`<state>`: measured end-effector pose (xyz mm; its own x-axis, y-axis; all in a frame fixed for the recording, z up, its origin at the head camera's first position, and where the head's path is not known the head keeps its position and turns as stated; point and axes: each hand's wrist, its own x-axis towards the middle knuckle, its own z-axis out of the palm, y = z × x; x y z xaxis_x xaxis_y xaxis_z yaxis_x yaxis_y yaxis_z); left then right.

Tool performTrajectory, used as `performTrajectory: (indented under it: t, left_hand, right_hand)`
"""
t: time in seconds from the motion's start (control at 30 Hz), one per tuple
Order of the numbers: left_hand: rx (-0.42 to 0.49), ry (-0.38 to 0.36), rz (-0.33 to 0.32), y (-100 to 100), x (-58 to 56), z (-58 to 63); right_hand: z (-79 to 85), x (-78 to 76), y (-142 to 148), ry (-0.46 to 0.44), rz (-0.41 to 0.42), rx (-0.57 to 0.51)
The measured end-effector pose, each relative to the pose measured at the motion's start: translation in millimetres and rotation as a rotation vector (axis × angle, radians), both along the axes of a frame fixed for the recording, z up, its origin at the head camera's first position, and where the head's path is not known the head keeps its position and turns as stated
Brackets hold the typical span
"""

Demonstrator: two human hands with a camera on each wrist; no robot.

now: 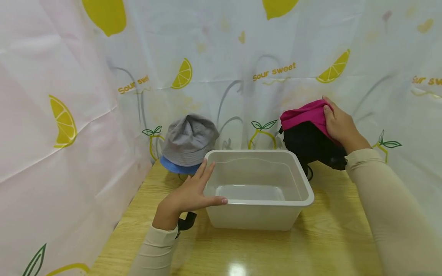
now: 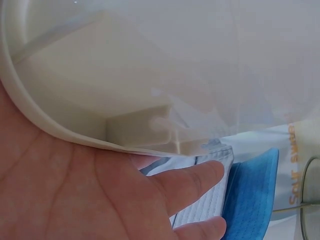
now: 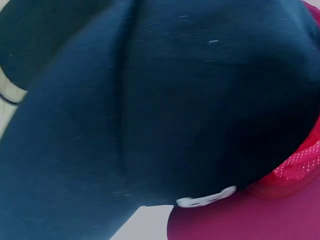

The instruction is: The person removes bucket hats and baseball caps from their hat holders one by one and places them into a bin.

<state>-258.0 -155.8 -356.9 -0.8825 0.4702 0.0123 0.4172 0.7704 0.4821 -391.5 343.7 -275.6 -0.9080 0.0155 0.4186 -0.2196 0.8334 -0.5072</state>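
Note:
A white plastic bin point(image 1: 255, 216) stands on the table, and its inner wall point(image 2: 65, 105) fills much of the left wrist view. My left hand point(image 1: 188, 197) lies along the bin's left rim with fingers straight, thumb over the front edge. At the back right my right hand point(image 1: 340, 124) grips a magenta cap point(image 1: 305, 113) by its upper right part. Just below the magenta cap is a black cap point(image 1: 302, 142), overlapping it in the head view. Close to the right wrist camera the dark cap point(image 3: 200, 115) hides most of the magenta cap point(image 3: 240, 215), and my fingers are hidden there.
Behind the bin's left side, a grey bucket hat point(image 1: 191, 140) sits over a blue hat point(image 1: 176, 165). A black wire stand foot point(image 1: 310, 172) shows under the caps. A lemon-print curtain point(image 1: 221, 50) encloses the wooden table point(image 1: 207, 253) at the back and sides.

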Motion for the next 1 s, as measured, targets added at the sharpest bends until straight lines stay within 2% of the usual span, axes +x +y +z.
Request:
performTrajectory:
  t: [0.37, 0.73, 1.0]
  left_hand:
    - [0.003, 0.001, -0.002, -1, -0.7, 1.5]
    - [0.021, -0.022, 0.004, 0, 1.9, 0.4]
    - [0.027, -0.026, -0.005, -1, 0.9, 1.4]
  right_hand:
    - [20.4, 3.2, -17, 0.103, -0.021, -0.048]
    - [33.9, 1.8, -34, 0.289, -0.045, -0.097]
    - [47.2, 9.3, -45, 0.326, -0.034, -0.146]
